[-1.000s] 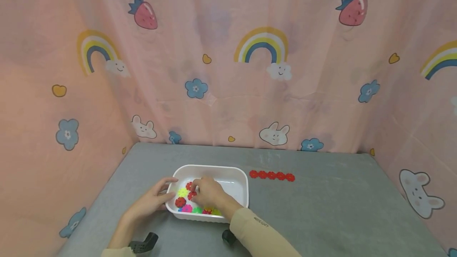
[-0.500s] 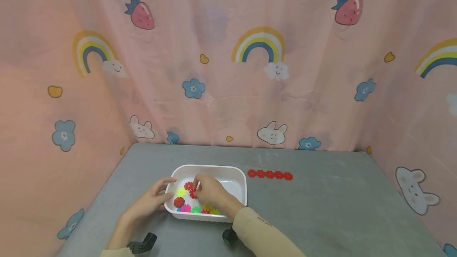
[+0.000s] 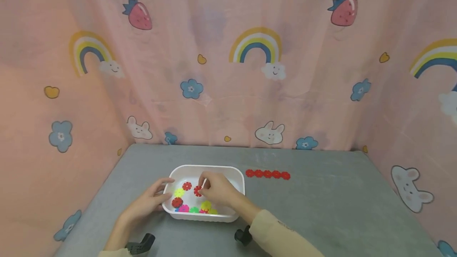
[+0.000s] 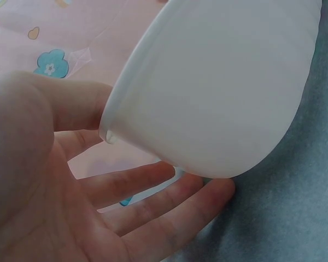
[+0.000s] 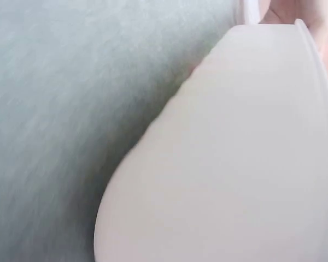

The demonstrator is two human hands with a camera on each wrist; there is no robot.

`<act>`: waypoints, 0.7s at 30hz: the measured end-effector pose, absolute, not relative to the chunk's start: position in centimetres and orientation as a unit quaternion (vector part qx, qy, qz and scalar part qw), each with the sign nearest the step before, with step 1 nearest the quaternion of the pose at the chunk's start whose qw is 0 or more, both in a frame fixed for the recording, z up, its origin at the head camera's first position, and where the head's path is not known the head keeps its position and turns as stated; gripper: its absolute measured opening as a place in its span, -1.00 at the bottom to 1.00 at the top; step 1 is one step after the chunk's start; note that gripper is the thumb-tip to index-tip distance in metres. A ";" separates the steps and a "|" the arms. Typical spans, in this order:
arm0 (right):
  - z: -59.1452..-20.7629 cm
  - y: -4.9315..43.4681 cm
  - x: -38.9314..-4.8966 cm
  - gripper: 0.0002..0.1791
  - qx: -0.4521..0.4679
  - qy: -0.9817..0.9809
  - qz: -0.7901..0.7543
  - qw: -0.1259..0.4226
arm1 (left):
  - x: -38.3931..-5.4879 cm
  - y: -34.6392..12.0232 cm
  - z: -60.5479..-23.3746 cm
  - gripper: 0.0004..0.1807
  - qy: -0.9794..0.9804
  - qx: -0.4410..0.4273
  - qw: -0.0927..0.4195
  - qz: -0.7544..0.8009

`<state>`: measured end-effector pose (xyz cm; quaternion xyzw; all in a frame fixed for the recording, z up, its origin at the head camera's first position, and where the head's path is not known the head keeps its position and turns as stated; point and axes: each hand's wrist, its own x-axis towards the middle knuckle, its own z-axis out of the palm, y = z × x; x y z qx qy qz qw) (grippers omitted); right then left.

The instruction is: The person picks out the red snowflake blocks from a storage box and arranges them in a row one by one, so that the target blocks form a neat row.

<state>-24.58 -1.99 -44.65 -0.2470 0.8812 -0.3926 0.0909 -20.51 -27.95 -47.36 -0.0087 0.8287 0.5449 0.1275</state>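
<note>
A white plastic tray [image 3: 228,183] stands on the grey table with several colourful snowflake discs inside. My left hand [image 3: 151,199] holds its left end; in the left wrist view the thumb laps the rim and the other fingers [image 4: 175,218] reach under the tray's side. Over the tray, my right hand [image 3: 218,189] pinches a red snowflake disc [image 3: 197,191] between thumb and fingertips. Left of it lie another red disc [image 3: 187,186], a yellow one [image 3: 179,192] and a darker red one [image 3: 177,202]. The right wrist view shows mostly the tray's outer wall [image 5: 224,153].
Behind and right of the tray, several red discs form a straight row [image 3: 267,174] on the table [image 3: 321,209]. Pink, green and yellow discs [image 3: 206,205] lie along the tray's near wall. A patterned pink curtain [image 3: 221,102] encloses the table's back and sides.
My right hand has moved right within the tray with the red disc, away from the other red one. The left hand keeps its place on the tray. The head view has shifted slightly.
</note>
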 end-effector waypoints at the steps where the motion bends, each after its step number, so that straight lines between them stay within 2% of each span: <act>1: -44.5 -1.7 -24.6 -0.85 -0.251 0.883 -0.389 0.085 | -20.5 -28.0 -47.4 -0.45 0.829 -0.008 0.127 0.545; 12: -43.6 3.3 -24.5 -0.88 -0.272 0.872 -0.406 0.022 | -20.6 -27.9 -47.4 -0.45 0.829 -0.003 0.131 0.543; 21: -42.8 7.7 -24.8 -0.88 -0.214 0.884 -0.416 0.007 | -20.6 -28.1 -47.3 -0.44 0.820 -0.006 0.140 0.555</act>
